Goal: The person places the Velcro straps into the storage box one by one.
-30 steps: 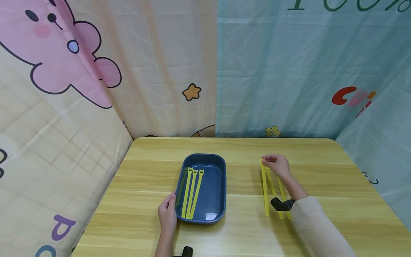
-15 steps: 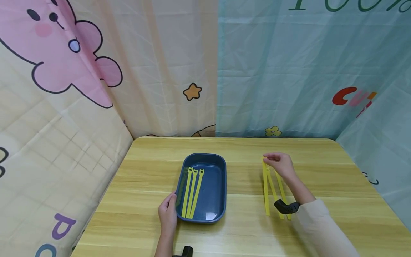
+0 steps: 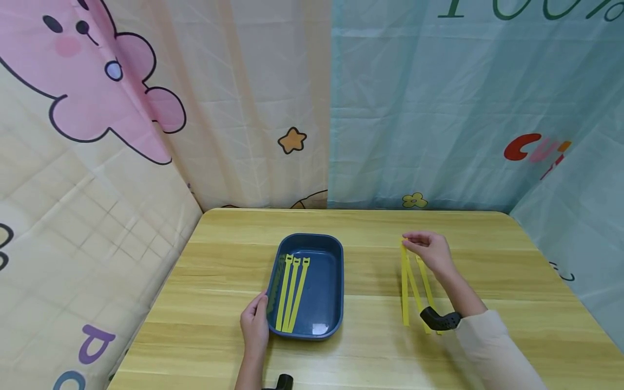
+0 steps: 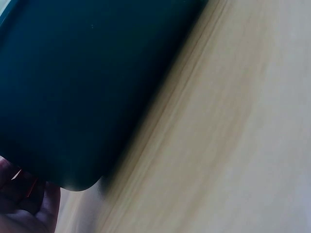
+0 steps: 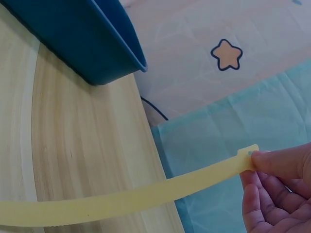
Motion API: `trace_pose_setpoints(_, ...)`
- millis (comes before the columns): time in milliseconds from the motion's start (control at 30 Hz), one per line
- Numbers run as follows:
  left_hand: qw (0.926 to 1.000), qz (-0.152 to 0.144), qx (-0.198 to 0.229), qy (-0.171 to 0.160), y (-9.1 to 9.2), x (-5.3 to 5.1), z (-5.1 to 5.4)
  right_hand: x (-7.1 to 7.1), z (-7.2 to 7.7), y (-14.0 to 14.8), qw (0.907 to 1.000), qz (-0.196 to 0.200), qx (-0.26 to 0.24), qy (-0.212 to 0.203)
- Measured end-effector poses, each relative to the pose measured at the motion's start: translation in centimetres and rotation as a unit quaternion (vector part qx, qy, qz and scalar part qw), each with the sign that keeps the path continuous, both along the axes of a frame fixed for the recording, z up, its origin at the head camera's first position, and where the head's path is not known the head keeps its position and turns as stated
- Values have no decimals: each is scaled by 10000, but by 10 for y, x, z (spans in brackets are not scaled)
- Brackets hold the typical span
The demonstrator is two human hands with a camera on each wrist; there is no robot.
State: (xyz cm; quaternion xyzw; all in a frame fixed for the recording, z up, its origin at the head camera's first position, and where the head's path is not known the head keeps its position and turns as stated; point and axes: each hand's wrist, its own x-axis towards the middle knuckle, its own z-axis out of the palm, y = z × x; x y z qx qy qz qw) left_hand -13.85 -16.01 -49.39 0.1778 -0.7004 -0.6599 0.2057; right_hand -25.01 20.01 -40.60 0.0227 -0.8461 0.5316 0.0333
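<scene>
My left hand (image 3: pixel 254 319) grips the left side of a blue tray (image 3: pixel 339 292), thumb at the rim; in the left wrist view the fingers (image 4: pixel 48 204) are at the tray's corner. Three yellow straps (image 3: pixel 291 298) lie side by side in the tray's left part. To the right, my right hand (image 3: pixel 431 252) pinches the slotted head of another yellow strap (image 3: pixel 404 287), which hangs down from the fingertips. The right wrist view shows this strap (image 5: pixel 131 200) held between thumb and finger. Two more yellow straps (image 3: pixel 426 281) are behind and beside it, partly hidden by the hand and wrist.
The wooden table (image 3: pixel 219 271) reaches back to hanging printed curtains (image 3: pixel 414 108). Black devices are on both wrists, the right one (image 3: pixel 440 319) overlapping the lower ends of the straps on the right.
My right hand has shifted slightly to the right with the pinched strap. The left hand and the tray have not moved.
</scene>
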Motion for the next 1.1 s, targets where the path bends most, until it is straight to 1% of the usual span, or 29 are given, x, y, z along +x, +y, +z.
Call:
trace_pose_setpoints(233, 10000, -5, 11, -14, 0, 0, 1, 8, 2, 1, 10000, 84, -18, 50)
trace_pose_setpoints(400, 10000, -25, 8, -39, 0, 0, 1, 14, 4, 2, 9999, 57, -67, 92)
trace_pose_setpoints(600, 10000, -42, 30, -46, 0, 0, 0, 22, 14, 2, 9988, 105, -424, 215)
trace_pose_setpoints(767, 9999, -94, 40, 16, -1, 0, -1, 26, 23, 2, 9980, 138, -542, 296)
trace_pose_setpoints(867, 9999, -123, 41, 41, -1, -1, -1, 27, 24, 2, 9972, 147, -641, 353)
trace_pose_setpoints(967, 9999, -117, 52, 54, -1, -1, -1, 28, 24, 4, 9955, 244, -754, 520)
trace_pose_setpoints(1000, 9999, -112, 54, 51, -1, -1, -1, 24, 18, 7, 9916, 388, -1049, 657)
trace_pose_setpoints(1100, 9999, -92, 76, 52, 0, 0, -1, 24, 21, 6, 9884, 455, -1227, 776)
